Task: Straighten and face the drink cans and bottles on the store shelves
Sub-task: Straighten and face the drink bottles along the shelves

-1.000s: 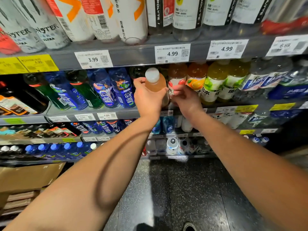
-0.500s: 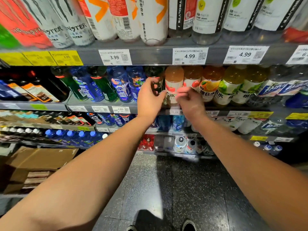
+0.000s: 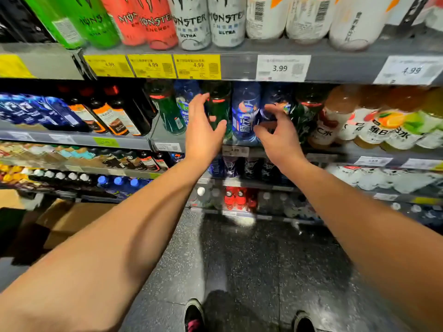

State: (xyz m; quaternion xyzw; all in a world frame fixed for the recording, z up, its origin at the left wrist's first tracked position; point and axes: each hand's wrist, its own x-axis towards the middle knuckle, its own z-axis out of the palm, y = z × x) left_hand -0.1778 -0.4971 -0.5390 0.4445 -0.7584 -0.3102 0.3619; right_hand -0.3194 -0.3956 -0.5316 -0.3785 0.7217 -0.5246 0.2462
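The upright blue bottle [image 3: 245, 111] stands just beyond and between both hands, left hand [image 3: 203, 130] open and empty, right hand [image 3: 278, 133] loosely spread and empty (neither plainly nearer).

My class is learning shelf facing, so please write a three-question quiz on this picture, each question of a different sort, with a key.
1. True or false: the left hand grips a bottle lifted clear of the shelf.
2. Multiple choice: the right hand reaches with spread fingers toward A) the white Monster cans, B) the blue bottle row, C) the cardboard box on the floor.
3. Fill in: the white price tag above the hands reads ____.

Key
1. False: its fingers are straight, against a green bottle standing on the shelf.
2. B
3. 3.99
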